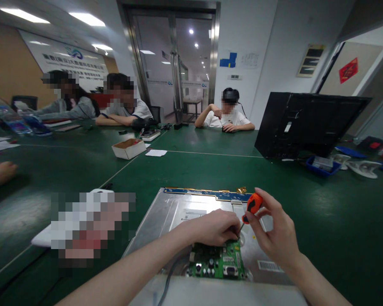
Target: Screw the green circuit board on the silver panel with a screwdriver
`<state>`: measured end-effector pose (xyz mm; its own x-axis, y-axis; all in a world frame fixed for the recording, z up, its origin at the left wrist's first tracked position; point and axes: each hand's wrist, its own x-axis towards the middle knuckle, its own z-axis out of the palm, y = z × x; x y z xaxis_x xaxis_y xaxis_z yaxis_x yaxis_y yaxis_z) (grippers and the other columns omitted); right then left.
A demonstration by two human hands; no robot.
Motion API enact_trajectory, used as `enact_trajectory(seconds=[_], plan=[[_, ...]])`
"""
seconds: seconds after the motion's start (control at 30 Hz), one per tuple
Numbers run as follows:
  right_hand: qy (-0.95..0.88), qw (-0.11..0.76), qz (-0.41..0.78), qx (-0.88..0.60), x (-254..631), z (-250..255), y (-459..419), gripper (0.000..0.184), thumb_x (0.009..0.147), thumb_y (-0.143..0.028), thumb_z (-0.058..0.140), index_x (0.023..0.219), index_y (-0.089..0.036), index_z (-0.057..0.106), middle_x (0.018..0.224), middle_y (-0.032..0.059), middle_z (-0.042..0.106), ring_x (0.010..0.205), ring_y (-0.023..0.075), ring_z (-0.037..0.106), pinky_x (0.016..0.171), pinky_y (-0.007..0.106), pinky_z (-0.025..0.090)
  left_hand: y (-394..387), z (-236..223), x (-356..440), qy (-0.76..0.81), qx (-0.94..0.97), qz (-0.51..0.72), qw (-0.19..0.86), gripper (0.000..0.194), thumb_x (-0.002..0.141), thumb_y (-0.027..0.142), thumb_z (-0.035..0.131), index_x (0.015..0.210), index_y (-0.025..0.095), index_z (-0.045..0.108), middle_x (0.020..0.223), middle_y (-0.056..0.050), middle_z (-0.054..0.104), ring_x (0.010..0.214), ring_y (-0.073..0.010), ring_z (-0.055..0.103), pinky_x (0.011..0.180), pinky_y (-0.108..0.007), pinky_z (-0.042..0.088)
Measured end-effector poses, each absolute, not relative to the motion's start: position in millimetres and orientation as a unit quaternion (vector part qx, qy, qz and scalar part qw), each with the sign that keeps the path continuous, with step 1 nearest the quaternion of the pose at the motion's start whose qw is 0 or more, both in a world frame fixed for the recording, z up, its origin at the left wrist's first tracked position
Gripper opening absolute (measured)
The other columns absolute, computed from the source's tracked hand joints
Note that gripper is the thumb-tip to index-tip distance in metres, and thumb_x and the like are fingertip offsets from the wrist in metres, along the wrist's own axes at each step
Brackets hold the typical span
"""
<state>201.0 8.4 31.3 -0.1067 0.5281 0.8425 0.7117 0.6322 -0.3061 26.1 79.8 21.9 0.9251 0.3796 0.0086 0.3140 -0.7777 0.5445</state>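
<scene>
Dim, cool room light. Bright ceiling panels (87, 19) upper left; small round lamps (191, 31) glow through the glass door (194, 63). Silvery metal panel (156, 221) under my hands (277, 231) throws pale glare; green desk (325, 204) carries a soft sheen at right. Monitor back (322, 123) nearly black. Frame edges stretched, lines leaning; bottles (19, 125) far left smeared. Mosaic blocks (92, 225) hide several patches.
</scene>
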Motion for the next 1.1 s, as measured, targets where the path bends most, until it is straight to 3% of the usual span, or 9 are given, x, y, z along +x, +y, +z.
enact_trajectory(seconds=[0.33,1.1], plan=[[-0.742,0.516,-0.087,-0.42,201.3,28.9,8.5,0.049,0.093,-0.022,0.054,0.141,-0.024,0.04,0.1,0.0068,0.068,0.056,0.0135,0.064,0.049,0.027,0.055,78.3,21.8,27.8,0.182,0.956,0.046,0.227,0.016,0.082,0.012,0.07,0.092,0.019,0.059,0.091,-0.003,0.065,0.081,-0.0195,0.062,0.066,-0.025,0.043],[-0.752,0.498,-0.06,-0.427,200.1,32.8,6.4,0.049,0.097,-0.023,0.05,0.145,-0.023,0.037,0.083,0.0027,0.069,0.054,0.0144,0.065,0.048,0.025,0.054,79.9,17.0,27.4,0.185,0.937,0.065,0.288,0.015,0.081,0.009,0.07,0.087,0.017,0.059,0.078,0.002,0.062,0.07,-0.0142,0.058,0.061,-0.021,0.041]])
